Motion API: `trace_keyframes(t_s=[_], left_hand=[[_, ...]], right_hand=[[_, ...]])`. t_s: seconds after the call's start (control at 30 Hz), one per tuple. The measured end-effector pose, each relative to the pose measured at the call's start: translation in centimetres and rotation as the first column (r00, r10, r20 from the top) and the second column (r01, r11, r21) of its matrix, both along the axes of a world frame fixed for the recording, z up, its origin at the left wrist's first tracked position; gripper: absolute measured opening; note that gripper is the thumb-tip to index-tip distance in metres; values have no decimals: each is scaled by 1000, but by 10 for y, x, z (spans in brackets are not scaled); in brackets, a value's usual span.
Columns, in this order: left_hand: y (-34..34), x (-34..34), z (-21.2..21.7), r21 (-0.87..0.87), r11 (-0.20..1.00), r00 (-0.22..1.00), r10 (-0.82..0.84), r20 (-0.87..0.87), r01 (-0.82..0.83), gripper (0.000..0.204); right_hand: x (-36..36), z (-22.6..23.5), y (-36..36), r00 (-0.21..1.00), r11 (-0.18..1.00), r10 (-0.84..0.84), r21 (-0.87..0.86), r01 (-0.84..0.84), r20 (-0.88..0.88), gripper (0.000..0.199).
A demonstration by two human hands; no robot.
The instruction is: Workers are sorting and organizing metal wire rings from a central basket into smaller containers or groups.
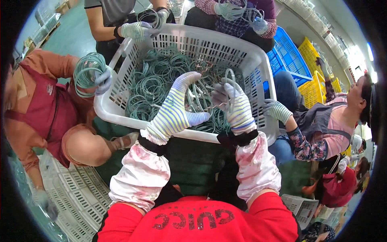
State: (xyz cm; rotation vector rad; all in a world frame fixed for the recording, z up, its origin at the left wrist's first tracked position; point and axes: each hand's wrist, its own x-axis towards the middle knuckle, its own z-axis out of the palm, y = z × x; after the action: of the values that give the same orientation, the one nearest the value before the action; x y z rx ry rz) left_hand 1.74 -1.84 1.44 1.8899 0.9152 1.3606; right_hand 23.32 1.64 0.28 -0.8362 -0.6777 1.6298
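A large pale plastic basket [107, 107] with slotted walls is before me, heaped with loose coils of green wire [151, 88]. My left hand [173, 107], in a striped knit glove, reaches over the near side of the heap. Its thumb and fingers are spread wide, with nothing gripped between them. To its right, my right hand [237, 103], gloved the same way, has its fingers curled around a green wire loop [230, 74] that stands up above them. The lower part of that loop is hidden by the glove. Bare silvery wire ends show among the coils between my hands.
Co-workers sit around the basket. The person at left holds a bundle of green coils [86, 74]; two across the far side hold wire loops too. At right, a co-worker's gloved hand [278, 111] touches the basket. Blue [288, 54] and yellow crates [312, 54] stand behind.
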Motion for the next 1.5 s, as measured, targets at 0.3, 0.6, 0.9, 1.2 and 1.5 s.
trace_keyframes(t_s=[0.3, 0.6, 0.9, 1.2, 1.5], left_hand=[[-2, 16, -4, -280, 957, 954, 15, 298, 73, 95], [-1, 12, -1, -145, 987, 990, -44, 135, 63, 78], [-8, 24, 10, -381, 874, 844, -57, 534, 301, 98], [2, 11, 0, -147, 989, 998, -34, -61, 25, 112], [4, 1, 11, -393, 778, 550, 73, 832, 491, 74]], right_hand=[[-9, -8, 2, 1000, 1000, 1, -21, -1, -11, 25], [-10, -10, 1, 993, 999, 8, -34, -12, -119, 28], [-17, -5, 1, 949, 992, -49, 122, 11, 311, 24], [-6, -5, 8, 962, 994, 92, 34, -104, 257, 29], [-3, 20, -14, 943, 881, 55, 428, -201, 329, 66]])
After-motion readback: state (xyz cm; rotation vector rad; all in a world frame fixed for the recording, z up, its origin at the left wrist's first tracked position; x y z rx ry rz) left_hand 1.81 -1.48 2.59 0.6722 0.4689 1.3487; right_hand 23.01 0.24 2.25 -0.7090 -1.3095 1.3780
